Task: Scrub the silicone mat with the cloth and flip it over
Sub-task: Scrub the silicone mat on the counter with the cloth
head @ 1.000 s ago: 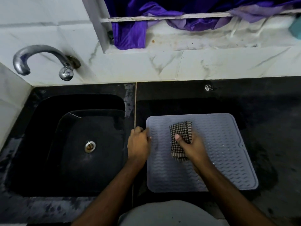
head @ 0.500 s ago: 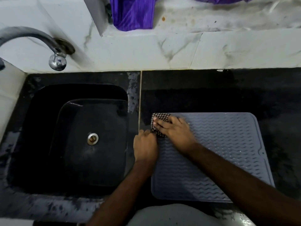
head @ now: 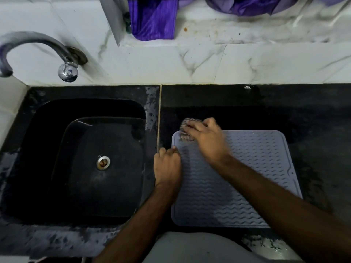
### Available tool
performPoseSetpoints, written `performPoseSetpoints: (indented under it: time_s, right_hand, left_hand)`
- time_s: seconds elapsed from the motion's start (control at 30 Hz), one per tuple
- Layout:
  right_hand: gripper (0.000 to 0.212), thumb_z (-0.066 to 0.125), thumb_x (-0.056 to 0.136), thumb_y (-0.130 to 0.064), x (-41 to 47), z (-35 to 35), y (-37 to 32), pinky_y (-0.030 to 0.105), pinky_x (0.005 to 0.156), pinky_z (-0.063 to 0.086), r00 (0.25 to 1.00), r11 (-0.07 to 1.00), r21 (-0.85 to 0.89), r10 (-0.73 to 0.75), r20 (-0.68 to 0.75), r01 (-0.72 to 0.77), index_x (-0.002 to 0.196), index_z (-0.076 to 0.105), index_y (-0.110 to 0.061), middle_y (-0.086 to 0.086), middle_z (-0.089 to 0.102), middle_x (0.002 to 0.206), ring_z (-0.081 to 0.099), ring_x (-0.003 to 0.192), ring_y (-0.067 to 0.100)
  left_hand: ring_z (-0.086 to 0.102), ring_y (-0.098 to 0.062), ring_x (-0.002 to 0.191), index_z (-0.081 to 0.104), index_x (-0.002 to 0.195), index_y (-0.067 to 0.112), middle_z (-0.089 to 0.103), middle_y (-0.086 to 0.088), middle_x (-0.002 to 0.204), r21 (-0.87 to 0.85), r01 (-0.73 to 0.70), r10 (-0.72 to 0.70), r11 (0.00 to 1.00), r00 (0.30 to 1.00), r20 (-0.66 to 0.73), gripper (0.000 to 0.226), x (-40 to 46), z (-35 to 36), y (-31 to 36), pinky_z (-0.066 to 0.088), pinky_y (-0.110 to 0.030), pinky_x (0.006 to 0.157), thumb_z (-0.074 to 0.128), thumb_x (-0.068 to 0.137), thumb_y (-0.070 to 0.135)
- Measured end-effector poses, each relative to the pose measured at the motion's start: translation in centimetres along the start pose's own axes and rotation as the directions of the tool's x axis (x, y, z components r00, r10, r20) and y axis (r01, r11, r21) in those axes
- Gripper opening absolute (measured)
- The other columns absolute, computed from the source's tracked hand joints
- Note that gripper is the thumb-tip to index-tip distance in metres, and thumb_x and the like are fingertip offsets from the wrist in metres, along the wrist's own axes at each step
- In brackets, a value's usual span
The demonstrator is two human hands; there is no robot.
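A grey ridged silicone mat [head: 256, 168] lies flat on the black counter, right of the sink. My right hand [head: 206, 138] presses a checked cloth [head: 185, 130] onto the mat's far left corner; the cloth pokes past the far edge and is blurred. My left hand [head: 167, 166] has its fingers curled on the mat's left edge, holding it down. Most of the cloth is hidden under my right hand.
A black sink [head: 91, 158] with a metal drain [head: 103, 162] sits on the left, with a chrome tap [head: 38, 52] above it. A white marble wall stands behind the counter [head: 313, 120], and purple fabric [head: 153, 21] hangs from the ledge.
My right hand moved the cloth from the mat's middle to its far left corner, then a little past the far edge. My left hand stayed on the left edge.
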State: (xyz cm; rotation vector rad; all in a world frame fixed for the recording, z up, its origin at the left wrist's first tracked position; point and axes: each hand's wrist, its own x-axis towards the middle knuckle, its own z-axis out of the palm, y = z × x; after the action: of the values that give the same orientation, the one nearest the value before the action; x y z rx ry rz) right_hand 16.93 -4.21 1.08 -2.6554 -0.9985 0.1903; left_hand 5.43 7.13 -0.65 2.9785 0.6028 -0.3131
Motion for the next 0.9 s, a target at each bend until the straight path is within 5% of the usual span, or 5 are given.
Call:
performPoseSetpoints:
  time_s: [0.07,0.3,0.63,0.77,0.9]
  right_hand:
    - [0.044,0.042,0.099,-0.031,0.2,2.4,-1.4,0.037,0.1,0.04,0.994,0.997,0.047,-0.061,0.093,0.057,0.141,0.049,-0.042,-0.005,0.049,0.143,0.042,0.122,0.019]
    - [0.054,0.037,0.105,-0.028,-1.8,1.3,1.6,0.042,0.108,0.028,0.926,0.888,-0.305,-0.268,0.267,0.345,0.155,0.022,-0.039,-0.014,0.013,0.165,0.025,0.138,0.032]
    - [0.038,0.059,0.093,-0.024,-4.8,-3.9,7.4,0.035,0.081,0.031,0.975,0.882,-0.441,-0.083,0.204,0.167,0.128,0.062,-0.039,-0.017,0.057,0.136,0.038,0.113,0.021]
    - [0.031,0.055,0.096,-0.029,-4.1,-4.2,3.1,0.038,0.092,0.035,0.999,0.982,-0.189,0.015,0.036,-0.008,0.126,0.064,-0.03,-0.015,0.053,0.121,0.039,0.115,0.025]
    - [0.042,0.045,0.103,-0.028,-4.3,-2.3,2.5,0.038,0.101,0.033,0.991,0.992,-0.103,-0.062,0.123,0.075,0.145,0.047,-0.031,-0.008,0.041,0.15,0.036,0.126,0.027]
  left_hand:
    - [0.056,-0.025,0.107,0.067,0.112,0.019,0.069,-0.002,0.107,0.052,-0.019,0.018,0.998,1.0,0.013,0.025,0.2,0.3,0.2,0.042,-0.038,0.086,0.045,0.099,0.018]
    - [0.057,-0.026,0.111,0.066,0.113,0.014,0.067,-0.007,0.114,0.136,-0.036,0.03,0.99,0.999,0.044,0.029,0.5,-0.7,1.2,0.044,-0.038,0.091,0.04,0.101,0.009]
    - [0.056,-0.022,0.103,0.066,0.114,0.017,0.065,-0.006,0.11,0.304,-0.063,0.036,0.951,0.995,0.094,0.029,0.2,-0.7,3.7,0.042,-0.034,0.084,0.041,0.101,0.012]
    - [0.047,-0.03,0.128,0.037,0.148,-0.002,0.047,-0.018,0.143,0.117,-0.068,0.069,0.991,0.998,-0.007,0.049,-0.3,0.9,4.6,0.04,-0.038,0.104,0.031,0.104,0.018]
    - [0.021,-0.037,0.151,0.01,0.157,-0.008,0.021,-0.028,0.162,-0.254,-0.053,0.066,0.966,0.997,0.044,0.081,-1.0,3.0,6.7,0.013,-0.041,0.125,0.033,0.096,0.041]
